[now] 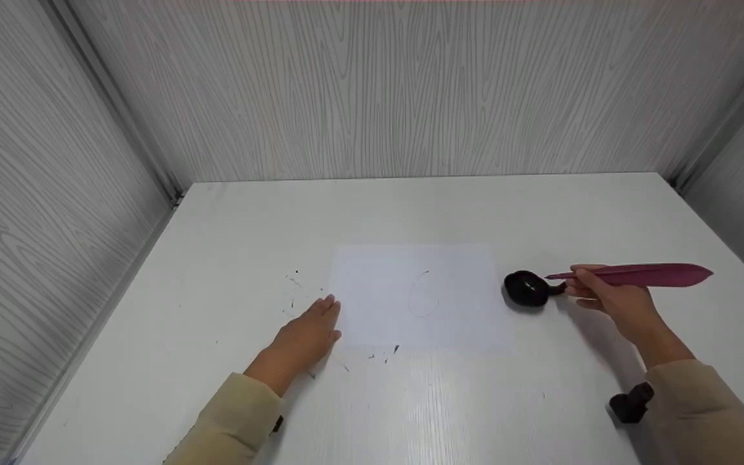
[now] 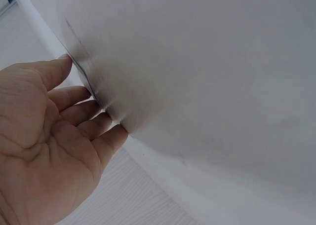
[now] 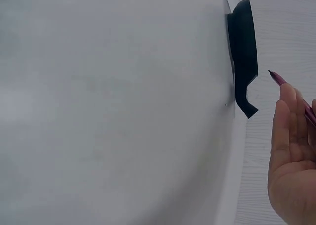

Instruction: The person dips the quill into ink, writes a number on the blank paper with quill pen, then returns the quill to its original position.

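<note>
My right hand pinches a quill pen with a dark red feather. Its tip points left, above a small black dish with a short handle. In the right wrist view the pen's dark tip stands apart from the black dish. A white sheet of paper lies left of the dish, bearing a thin, curved, unclosed pen line. My left hand rests at the paper's left edge, and in the left wrist view its fingertips touch the surface.
Dark ink marks dot the white table left of and below the paper. A small black object shows beside the right sleeve. Grey wood-grain panels stand behind and at both sides.
</note>
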`<state>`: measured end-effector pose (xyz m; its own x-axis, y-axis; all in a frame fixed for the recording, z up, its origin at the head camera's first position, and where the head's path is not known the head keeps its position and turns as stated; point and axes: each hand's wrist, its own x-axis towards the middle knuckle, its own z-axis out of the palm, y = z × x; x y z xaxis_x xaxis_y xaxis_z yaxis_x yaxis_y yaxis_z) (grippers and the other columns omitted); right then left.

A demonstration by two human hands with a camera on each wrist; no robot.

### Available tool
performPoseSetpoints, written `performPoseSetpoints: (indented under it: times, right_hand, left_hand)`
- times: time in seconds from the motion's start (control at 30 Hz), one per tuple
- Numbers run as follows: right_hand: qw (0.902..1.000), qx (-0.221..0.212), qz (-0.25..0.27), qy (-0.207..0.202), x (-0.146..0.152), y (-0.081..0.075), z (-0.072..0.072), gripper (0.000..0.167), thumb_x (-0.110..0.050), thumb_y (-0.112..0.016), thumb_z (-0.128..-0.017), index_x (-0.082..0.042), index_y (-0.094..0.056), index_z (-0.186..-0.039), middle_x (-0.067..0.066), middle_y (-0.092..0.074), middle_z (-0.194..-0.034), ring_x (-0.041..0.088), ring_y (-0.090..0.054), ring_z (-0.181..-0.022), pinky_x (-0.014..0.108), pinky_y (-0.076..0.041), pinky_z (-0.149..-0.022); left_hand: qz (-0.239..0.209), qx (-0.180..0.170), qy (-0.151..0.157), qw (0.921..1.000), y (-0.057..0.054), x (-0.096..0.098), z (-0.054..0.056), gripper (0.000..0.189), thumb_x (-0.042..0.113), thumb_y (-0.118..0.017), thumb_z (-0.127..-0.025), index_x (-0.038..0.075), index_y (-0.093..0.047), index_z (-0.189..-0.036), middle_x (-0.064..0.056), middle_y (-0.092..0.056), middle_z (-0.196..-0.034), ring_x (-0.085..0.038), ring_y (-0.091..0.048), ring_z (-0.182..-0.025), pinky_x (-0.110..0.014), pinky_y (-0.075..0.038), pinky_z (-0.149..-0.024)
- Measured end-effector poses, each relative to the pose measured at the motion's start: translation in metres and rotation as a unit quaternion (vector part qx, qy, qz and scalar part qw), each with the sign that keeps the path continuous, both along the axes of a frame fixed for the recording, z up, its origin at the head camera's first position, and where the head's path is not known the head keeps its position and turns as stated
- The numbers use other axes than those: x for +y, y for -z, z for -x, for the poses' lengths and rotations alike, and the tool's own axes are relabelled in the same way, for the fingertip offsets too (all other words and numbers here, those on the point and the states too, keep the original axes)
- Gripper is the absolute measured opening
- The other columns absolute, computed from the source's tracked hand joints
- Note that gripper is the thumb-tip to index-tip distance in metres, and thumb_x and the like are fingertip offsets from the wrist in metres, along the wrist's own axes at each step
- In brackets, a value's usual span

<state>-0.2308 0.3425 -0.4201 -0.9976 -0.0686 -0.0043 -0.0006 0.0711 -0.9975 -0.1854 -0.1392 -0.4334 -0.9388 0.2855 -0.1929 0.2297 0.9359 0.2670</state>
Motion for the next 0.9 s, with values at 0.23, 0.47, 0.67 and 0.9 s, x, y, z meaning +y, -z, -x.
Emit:
performPoseSetpoints:
  times: [0.23,0.47,0.67,0.9]
  right_hand:
    - [0.9737,0.101,-0.193,-0.068,0.004,-0.005,-0.002,0.037,-0.025,-0.05,-0.101,-0.001,-0.056,-0.128,0.011,-0.067,-0.113,0.014,-0.067,-0.098,0.032,-0.056,-0.077]
    - [0.9062,0.289,-0.296,-0.089,0.003,0.004,-0.005,0.027,0.006,-0.062,-0.089,0.002,-0.062,-0.116,0.005,-0.067,-0.11,0.003,-0.061,-0.095,0.011,-0.046,-0.076]
    - [0.8103,0.343,-0.468,-0.081,0.006,0.007,-0.016,0.054,0.001,-0.075,-0.078,-0.01,-0.055,-0.128,0.01,-0.064,-0.118,0.019,-0.064,-0.09,0.028,-0.051,-0.07]
    - [0.7547,0.279,-0.58,-0.125,0.001,0.005,-0.024,0.077,0.009,-0.076,-0.072,-0.014,-0.043,-0.138,0.016,-0.053,-0.129,0.035,-0.062,-0.092,0.05,-0.053,-0.071]
  left_hand:
    - [-0.004,-0.004,-0.004,1.0,-0.001,0.001,0.0,0.057,0.023,-0.05,-0.1,0.0,-0.03,-0.148,-0.011,-0.023,-0.155,-0.027,-0.018,-0.142,-0.045,-0.023,-0.112]
    - [0.003,0.001,-0.003,1.0,0.001,0.0,0.001,0.057,0.025,-0.05,-0.101,0.001,-0.03,-0.148,-0.01,-0.022,-0.155,-0.027,-0.018,-0.142,-0.045,-0.023,-0.112]
    - [0.008,0.005,-0.004,0.9999,0.002,0.0,0.003,0.057,0.024,-0.05,-0.101,0.0,-0.03,-0.148,-0.011,-0.023,-0.155,-0.028,-0.019,-0.142,-0.046,-0.024,-0.111]
    - [0.008,-0.002,-0.008,0.9999,0.003,0.001,0.003,0.057,0.025,-0.05,-0.101,0.001,-0.029,-0.148,-0.01,-0.022,-0.156,-0.028,-0.018,-0.142,-0.046,-0.023,-0.112]
